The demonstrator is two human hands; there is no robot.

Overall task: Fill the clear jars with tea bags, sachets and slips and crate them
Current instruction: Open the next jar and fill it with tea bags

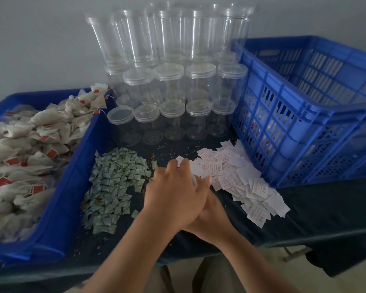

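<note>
My left hand (173,193) lies across my right hand (211,218) at the middle of the table, fingers bent down at the near edge of the white slips (237,176). Most of my right hand is covered. A pale, clear sliver shows between the fingers; what it is I cannot tell. Green sachets (114,182) are heaped just left of the hands. Tea bags (28,149) with red tags fill a blue tray (76,172) at the left. Several clear jars (173,115) with lids stand stacked at the back. A blue crate (304,115) stands at the right.
A dark cloth (325,212) covers the table, with its front edge close to me. Tea crumbs are scattered between the jars and the piles. A plain wall stands behind the jar stack. The nearest front-left jar (120,123) has its lid sitting upside down.
</note>
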